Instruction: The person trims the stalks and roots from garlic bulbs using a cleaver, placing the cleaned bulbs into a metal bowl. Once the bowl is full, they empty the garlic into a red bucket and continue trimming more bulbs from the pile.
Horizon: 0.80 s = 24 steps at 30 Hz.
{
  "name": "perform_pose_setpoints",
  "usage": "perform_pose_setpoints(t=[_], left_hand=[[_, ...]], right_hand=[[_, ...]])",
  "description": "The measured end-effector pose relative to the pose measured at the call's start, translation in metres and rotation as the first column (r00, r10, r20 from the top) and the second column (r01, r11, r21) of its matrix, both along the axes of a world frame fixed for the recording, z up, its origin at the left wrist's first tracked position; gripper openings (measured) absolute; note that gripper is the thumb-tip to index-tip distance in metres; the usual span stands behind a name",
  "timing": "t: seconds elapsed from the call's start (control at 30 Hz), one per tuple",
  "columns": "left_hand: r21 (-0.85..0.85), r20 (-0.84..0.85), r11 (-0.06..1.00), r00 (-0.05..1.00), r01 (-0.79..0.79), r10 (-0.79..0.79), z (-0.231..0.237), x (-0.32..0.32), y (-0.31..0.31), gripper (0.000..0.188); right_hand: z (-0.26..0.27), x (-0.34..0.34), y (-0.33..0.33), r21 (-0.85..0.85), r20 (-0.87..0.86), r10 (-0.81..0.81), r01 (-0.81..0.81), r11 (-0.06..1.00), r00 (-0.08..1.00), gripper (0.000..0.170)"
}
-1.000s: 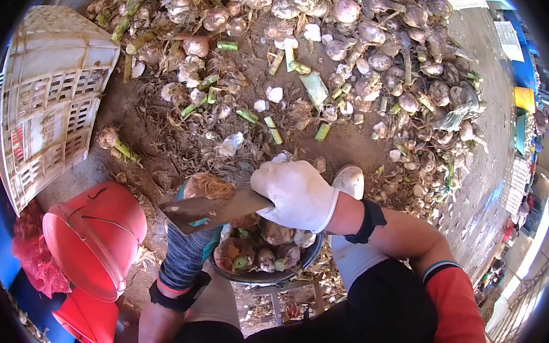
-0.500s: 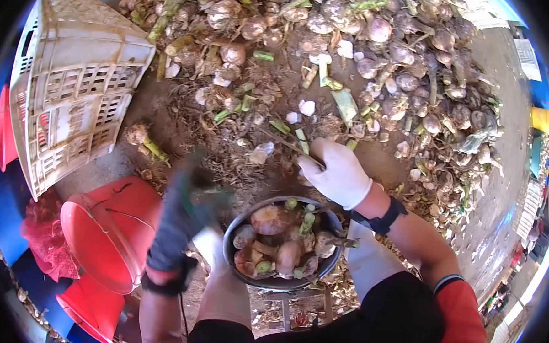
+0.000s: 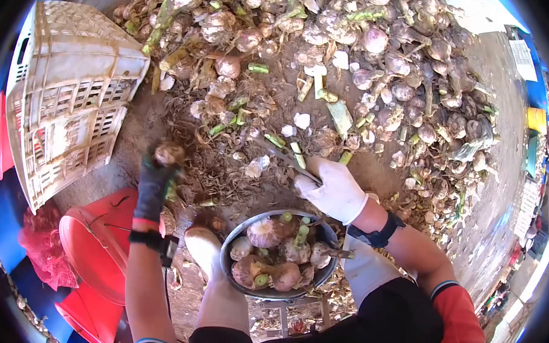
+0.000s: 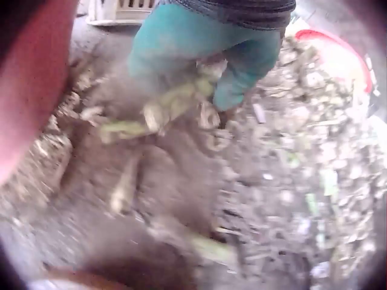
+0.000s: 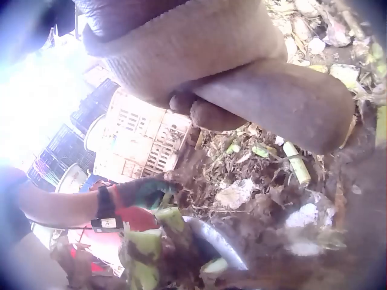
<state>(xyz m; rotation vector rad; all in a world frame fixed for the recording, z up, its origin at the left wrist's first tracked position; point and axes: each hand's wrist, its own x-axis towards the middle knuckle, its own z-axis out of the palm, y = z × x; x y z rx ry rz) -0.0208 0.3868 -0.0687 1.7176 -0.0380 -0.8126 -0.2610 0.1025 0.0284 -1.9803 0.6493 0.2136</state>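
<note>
In the head view my left hand point(image 3: 154, 186), in a dark glove with teal fingers, holds a garlic bulb point(image 3: 170, 154) low over the floor at left. Teal-gloved fingers point(image 4: 236, 93) curl by a green stem point(image 4: 175, 99) in the blurred left wrist view. My right hand point(image 3: 336, 191), white-gloved, grips a knife point(image 3: 285, 154) whose blade points up and left, seen nearly edge-on; the handle is mostly hidden by the hand. Between my knees sits a round metal basin point(image 3: 224, 259) containing several garlic bulbs point(image 3: 267, 232) with cut green stems.
A large garlic heap point(image 3: 394, 59) spreads across the floor ahead, with cut stem pieces point(image 3: 346, 157) and dry skins before it. A white plastic crate point(image 3: 78, 96) stands on the left. Behind it towards me are a tipped red bucket point(image 3: 94, 239) and a red mesh bag point(image 3: 47, 245).
The left hand has left the bulb it held over the basin, swung left and taken a garlic bulb off the floor. The right hand with the knife has moved up and right.
</note>
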Motion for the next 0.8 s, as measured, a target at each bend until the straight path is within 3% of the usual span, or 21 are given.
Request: perform_pose_setpoints(t=[0.07,0.1,0.13,0.2,0.27,0.33,0.4,0.43,0.47,0.53,0.67,0.7,0.73,0.8], left_hand=[[-0.223,-0.125,0.967,0.981,0.121,-0.151,0.038,-0.044,-0.026,0.071],[-0.278,-0.251,0.957,0.956,0.08,-0.152,0.057,-0.062,-0.036,0.072],[-0.325,-0.371,0.945,0.914,0.035,-0.162,0.077,-0.077,-0.045,0.072],[-0.28,-0.384,0.955,0.9,0.098,-0.205,0.111,-0.091,-0.06,0.072],[-0.078,-0.23,0.901,0.872,0.426,-0.432,0.124,-0.101,-0.065,0.076],[-0.126,-0.205,0.894,0.871,0.43,-0.447,0.126,-0.11,-0.064,0.081],[-0.048,0.094,0.846,0.845,0.532,-0.526,0.112,-0.121,-0.056,0.083],[-0.073,0.133,0.882,0.881,0.465,-0.454,0.108,-0.127,-0.056,0.084],[-0.072,0.13,0.882,0.881,0.467,-0.456,0.109,-0.131,-0.055,0.084],[0.235,-0.004,0.861,0.886,0.451,-0.463,0.116,-0.14,-0.054,0.083],[0.187,-0.108,0.873,0.893,0.45,-0.437,0.121,-0.149,-0.053,0.08],[0.269,0.093,0.793,0.804,0.547,-0.587,0.11,-0.152,-0.046,0.081],[0.264,0.096,0.794,0.804,0.548,-0.587,0.096,-0.153,-0.035,0.081],[0.383,0.366,0.617,0.5,0.687,-0.785,0.078,-0.154,-0.019,0.077]], right_hand=[[0.005,0.003,0.004,-0.163,-0.04,0.179,-0.183,0.97,0.983,0.024],[0.013,0.004,0.009,-0.127,0.043,0.17,-0.164,0.978,0.984,0.026],[0.019,0.006,0.011,-0.162,0.02,0.291,-0.285,0.945,0.956,0.024],[0.029,0.008,0.018,-0.188,0.073,0.362,-0.344,0.92,0.929,0.023],[0.032,0.006,0.02,-0.231,0.041,0.422,-0.403,0.886,0.906,0.022],[0.033,0.001,0.023,-0.28,0.096,0.413,-0.373,0.884,0.906,0.021],[0.035,-0.004,0.025,-0.274,0.083,0.439,-0.403,0.873,0.895,0.019],[0.037,-0.006,0.027,-0.276,0.097,0.458,-0.418,0.866,0.884,0.02],[0.038,-0.008,0.029,-0.277,0.111,0.476,-0.433,0.858,0.873,0.02],[0.036,-0.012,0.03,-0.267,0.16,0.455,-0.405,0.874,0.876,0.021],[0.021,-0.022,0.035,-0.302,0.178,0.419,-0.356,0.884,0.89,0.021],[0.018,-0.023,0.036,-0.31,0.211,0.4,-0.327,0.893,0.892,0.021],[0.014,-0.024,0.037,-0.315,0.208,0.401,-0.327,0.891,0.892,0.021],[0.008,-0.022,0.036,-0.373,0.223,0.408,-0.309,0.875,0.885,0.021]])
